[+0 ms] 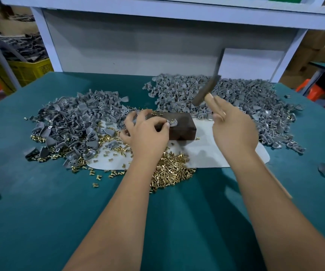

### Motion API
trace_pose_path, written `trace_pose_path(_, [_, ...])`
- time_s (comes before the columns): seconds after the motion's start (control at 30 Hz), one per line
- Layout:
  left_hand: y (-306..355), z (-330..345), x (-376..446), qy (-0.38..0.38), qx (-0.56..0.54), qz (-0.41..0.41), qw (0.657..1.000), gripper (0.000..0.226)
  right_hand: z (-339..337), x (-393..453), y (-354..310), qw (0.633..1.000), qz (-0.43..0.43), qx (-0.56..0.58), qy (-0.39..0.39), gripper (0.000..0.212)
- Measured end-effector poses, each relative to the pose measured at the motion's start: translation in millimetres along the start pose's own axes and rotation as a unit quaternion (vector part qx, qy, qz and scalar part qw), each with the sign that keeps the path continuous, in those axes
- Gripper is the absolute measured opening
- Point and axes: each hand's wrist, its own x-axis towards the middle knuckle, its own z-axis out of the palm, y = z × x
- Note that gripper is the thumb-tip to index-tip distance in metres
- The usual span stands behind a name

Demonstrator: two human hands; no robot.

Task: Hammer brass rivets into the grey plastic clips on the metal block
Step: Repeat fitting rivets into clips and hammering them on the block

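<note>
A dark metal block [181,128] lies on a white sheet [206,155] in the middle of the green table. My left hand [146,132] pinches a grey plastic clip [172,123] on the block's top near its front edge. My right hand [234,130] grips the wooden handle of a hammer, and the blurred hammer head [206,92] is raised above and behind the block. Loose brass rivets [169,173] lie heaped in front of the block, under my left wrist.
Two large heaps of grey clips flank the block: one at the left [75,118], one behind and to the right [236,94]. A white shelf frame [138,45] rises behind the table. A yellow crate [24,69] stands at far left. A lone clip [324,169] lies at right.
</note>
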Motion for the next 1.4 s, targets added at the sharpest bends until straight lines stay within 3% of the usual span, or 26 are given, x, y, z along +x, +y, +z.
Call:
trace_pose_path(0.1, [2.9, -4.2, 0.9, -0.019, -0.06, -0.029, 0.998, 0.015, 13.1, -2.1, 17.2, 0.997, 0.059, -0.007, -0.043, 0.03])
trace_pose_path(0.23, [7.1, -8.9, 0.5, -0.029, -0.126, -0.03, 0.991, 0.023, 22.0, -2.9, 28.0, 0.995, 0.073, -0.051, -0.051, 0.016])
trace_pose_path(0.5, [11.0, -15.7, -4.1, -0.049, -0.169, 0.002, 0.984, 0.025, 26.9, -7.2, 30.7, 0.989, 0.01, -0.14, -0.043, 0.029])
trace_pose_path(0.57, [11.1, -16.6, -4.9, -0.051, -0.168, 0.012, 0.984, 0.024, 27.5, -9.1, 24.7, 0.996, -0.024, -0.088, -0.007, 0.028])
trace_pose_path(0.67, [11.6, -17.1, -6.5, -0.053, -0.174, 0.019, 0.983, 0.025, 28.8, -17.2, 8.7, 0.992, -0.089, 0.085, 0.017, 0.027])
trace_pose_path(0.8, [11.4, -17.4, -6.6, -0.061, -0.146, 0.03, 0.987, 0.023, 32.0, -32.8, -16.0, 0.945, -0.073, 0.305, -0.097, 0.03])
trace_pose_path(0.97, [9.0, -15.6, -3.3, -0.043, -0.121, 0.037, 0.991, 0.023, 32.7, -16.8, -27.9, 0.92, -0.003, 0.347, -0.184, 0.01])
trace_pose_path(1.03, [7.5, -15.7, -1.8, -0.02, -0.143, 0.022, 0.989, 0.023, 27.5, 7.0, -28.5, 0.916, 0.049, 0.367, -0.153, 0.023])
trace_pose_path(1.1, [6.2, -15.6, -0.2, 0.0, -0.162, 0.005, 0.987, 0.022, 22.6, 30.0, -26.3, 0.907, 0.115, 0.396, -0.085, 0.066])
trace_pose_path(1.17, [4.3, -14.5, 1.5, 0.015, -0.17, -0.008, 0.985, 0.019, 27.6, 35.2, -23.4, 0.916, 0.138, 0.373, -0.056, 0.087])
trace_pose_path(1.3, [4.8, -12.4, 1.2, 0.016, -0.216, -0.023, 0.976, 0.024, 53.3, 3.8, -21.6, 0.975, 0.058, 0.216, -0.001, 0.067])
trace_pose_path(1.4, [7.7, -16.3, -2.0, 0.04, -0.232, -0.04, 0.971, 0.035, 57.5, -11.9, -28.0, 0.981, -0.074, 0.171, 0.048, 0.048])
